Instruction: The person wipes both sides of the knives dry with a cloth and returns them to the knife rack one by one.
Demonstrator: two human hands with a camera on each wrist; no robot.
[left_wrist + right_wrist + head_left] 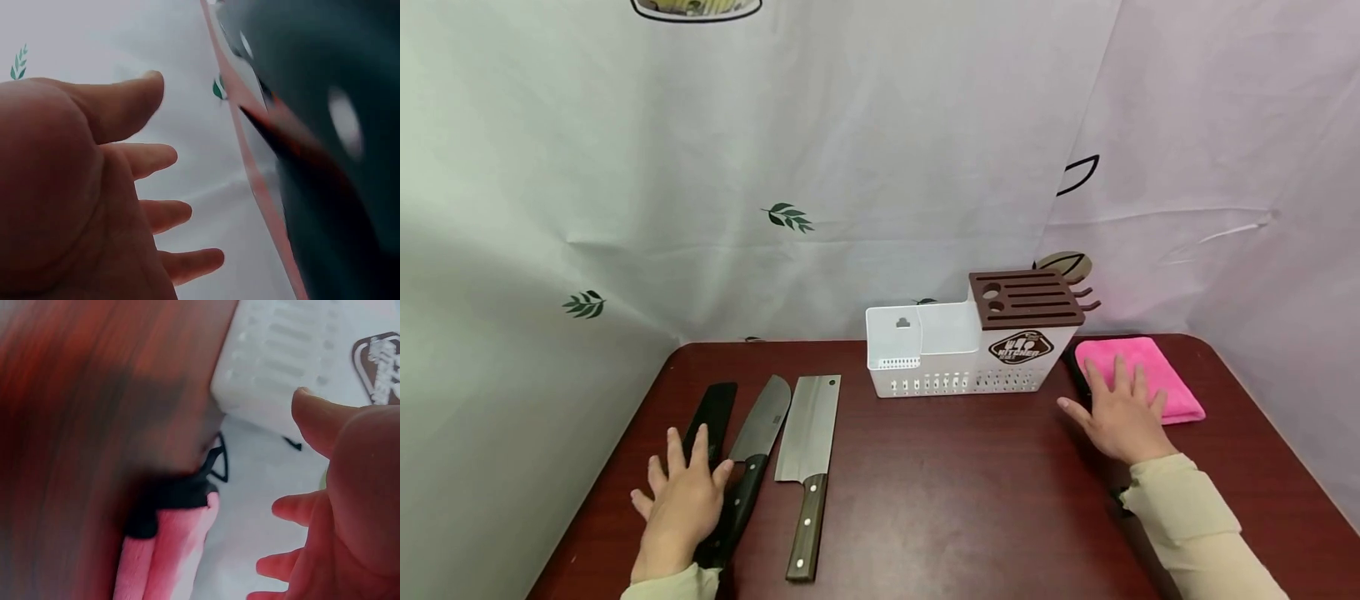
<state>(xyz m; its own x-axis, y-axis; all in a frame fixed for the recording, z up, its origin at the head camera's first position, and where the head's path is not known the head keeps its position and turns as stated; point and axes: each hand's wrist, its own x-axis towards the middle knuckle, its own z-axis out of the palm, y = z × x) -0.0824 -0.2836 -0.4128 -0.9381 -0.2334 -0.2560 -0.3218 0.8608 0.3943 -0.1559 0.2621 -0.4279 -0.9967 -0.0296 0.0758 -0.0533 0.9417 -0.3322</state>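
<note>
My left hand [681, 504] is spread, palm down, over the black sheath [718, 408] and beside the black handle of a kitchen knife [763, 425]; nothing is in its fingers. To the right of that knife lies a cleaver [810, 429] with a wooden handle, its blade toward the back. My right hand [1123, 421], fingers spread, overlaps the near part of a folded pink cloth [1165, 375] and holds nothing. In the right wrist view the cloth [169, 550] shows a black edge with a loop, and the thumb points toward the white rack.
A white kitchen rack [925, 379] with a brown slotted top [1026, 298] and side hooks stands at the table's back edge, left of the cloth. Behind it hangs a pale curtain [850, 150] with leaf prints. The dark red table [962, 492] has rounded back corners.
</note>
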